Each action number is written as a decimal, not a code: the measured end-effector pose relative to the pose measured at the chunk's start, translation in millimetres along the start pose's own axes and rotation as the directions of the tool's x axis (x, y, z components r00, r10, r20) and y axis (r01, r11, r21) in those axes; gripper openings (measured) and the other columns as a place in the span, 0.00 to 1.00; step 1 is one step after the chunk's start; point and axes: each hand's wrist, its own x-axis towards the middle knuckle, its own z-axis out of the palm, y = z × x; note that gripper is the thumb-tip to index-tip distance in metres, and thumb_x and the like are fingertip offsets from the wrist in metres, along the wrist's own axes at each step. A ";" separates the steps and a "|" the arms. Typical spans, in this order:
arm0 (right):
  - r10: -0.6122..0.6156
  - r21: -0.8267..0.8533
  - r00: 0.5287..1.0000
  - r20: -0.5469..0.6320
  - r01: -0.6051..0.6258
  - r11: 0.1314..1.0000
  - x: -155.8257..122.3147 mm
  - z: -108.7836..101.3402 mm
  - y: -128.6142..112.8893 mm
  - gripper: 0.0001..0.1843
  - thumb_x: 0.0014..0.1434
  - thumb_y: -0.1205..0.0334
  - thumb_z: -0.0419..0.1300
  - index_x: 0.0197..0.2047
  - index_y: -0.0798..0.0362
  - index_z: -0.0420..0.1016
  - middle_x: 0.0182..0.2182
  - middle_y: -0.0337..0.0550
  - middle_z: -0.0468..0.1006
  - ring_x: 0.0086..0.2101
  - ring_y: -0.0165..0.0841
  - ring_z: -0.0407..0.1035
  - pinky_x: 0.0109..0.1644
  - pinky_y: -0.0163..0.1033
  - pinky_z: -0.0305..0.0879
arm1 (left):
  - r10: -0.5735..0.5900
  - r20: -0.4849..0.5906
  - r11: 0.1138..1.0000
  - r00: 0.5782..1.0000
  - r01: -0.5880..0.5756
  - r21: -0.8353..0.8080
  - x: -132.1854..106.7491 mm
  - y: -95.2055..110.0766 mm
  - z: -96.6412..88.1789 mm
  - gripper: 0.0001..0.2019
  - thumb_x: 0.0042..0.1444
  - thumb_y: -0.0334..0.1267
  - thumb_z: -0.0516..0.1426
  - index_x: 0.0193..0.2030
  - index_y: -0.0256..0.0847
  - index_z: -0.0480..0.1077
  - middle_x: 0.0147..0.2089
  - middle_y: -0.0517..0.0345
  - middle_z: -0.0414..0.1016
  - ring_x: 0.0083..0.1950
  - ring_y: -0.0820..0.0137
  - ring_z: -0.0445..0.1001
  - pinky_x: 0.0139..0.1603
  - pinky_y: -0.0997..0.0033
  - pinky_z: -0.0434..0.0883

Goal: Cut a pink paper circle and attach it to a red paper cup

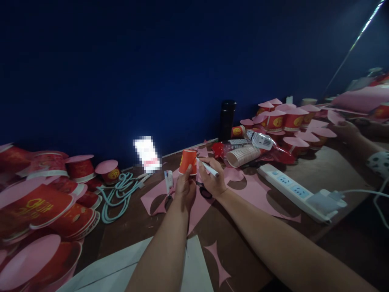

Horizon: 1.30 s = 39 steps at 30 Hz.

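Observation:
In the middle of the view, my left hand (186, 185) is closed around a red paper cup (189, 159) with yellow print on its side. My right hand (213, 178) grips a white marker (209, 167) with a dark end, its other end at the cup's right side. Whether the tip touches the cup I cannot tell. Beneath my hands lie pink paper offcuts (199, 213) with round cut-outs. Black-handled scissors (205, 192) show partly under my right hand. Left of the cup lies a pen (167, 182) beside a small white-capped item (170, 178).
Red cups with pink paper discs crowd the left (80, 167) and the back right (294, 118). A power strip (293, 190), stacked cups (243, 155), a black bottle (227, 119), a coiled cable (117, 198) and a lit phone (146, 154) lie around. Another person's hand (346, 132) is at right.

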 end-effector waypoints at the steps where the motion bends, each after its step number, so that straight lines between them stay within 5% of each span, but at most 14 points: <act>1: 0.002 0.002 1.000 -0.001 -0.002 1.000 -0.1 0.1 0.2 0.08 0.60 0.60 0.58 0.42 0.50 0.75 0.37 0.44 0.80 0.40 0.38 0.73 0.49 0.46 0.68 | 0.001 -0.001 1.000 1.000 -0.001 -0.011 0.1 0.0 -0.1 0.16 0.52 0.29 0.62 0.49 0.36 0.72 0.45 0.52 0.79 0.53 0.68 0.75 0.61 0.67 0.64; 16: 0.013 0.023 1.000 0.000 -0.013 1.000 0.1 0.8 1.0 0.08 0.60 0.60 0.58 0.41 0.50 0.75 0.37 0.45 0.80 0.39 0.38 0.74 0.47 0.46 0.69 | 0.041 -0.041 0.999 0.998 -0.040 0.018 2.1 -1.5 0.2 0.22 0.47 0.30 0.65 0.51 0.39 0.73 0.48 0.52 0.79 0.54 0.65 0.74 0.59 0.66 0.66; 25: 0.039 0.058 0.999 -0.001 -0.039 0.998 0.4 1.4 4.4 0.08 0.60 0.61 0.58 0.41 0.51 0.76 0.38 0.45 0.80 0.41 0.37 0.73 0.47 0.44 0.69 | 0.134 -0.014 0.955 0.991 -0.125 0.268 -8.5 -0.5 5.0 0.23 0.47 0.38 0.66 0.53 0.41 0.72 0.47 0.51 0.79 0.54 0.64 0.74 0.58 0.62 0.65; 32: 0.064 0.129 0.998 -0.012 -0.062 0.990 2.3 0.9 4.2 0.06 0.60 0.62 0.58 0.39 0.52 0.75 0.35 0.43 0.79 0.38 0.35 0.73 0.45 0.41 0.70 | 0.236 -0.147 0.846 0.960 -0.129 0.518 -8.4 6.6 8.6 0.16 0.41 0.38 0.68 0.38 0.37 0.77 0.30 0.58 0.77 0.40 0.65 0.75 0.46 0.68 0.68; 39: 0.065 0.135 0.998 -0.005 -0.063 0.989 2.1 0.5 4.0 0.07 0.60 0.62 0.57 0.40 0.52 0.75 0.36 0.44 0.79 0.38 0.34 0.73 0.46 0.41 0.70 | 0.312 -0.139 0.743 0.940 -0.150 0.652 -11.8 11.8 11.4 0.13 0.41 0.38 0.68 0.34 0.37 0.77 0.27 0.59 0.74 0.36 0.66 0.72 0.42 0.69 0.66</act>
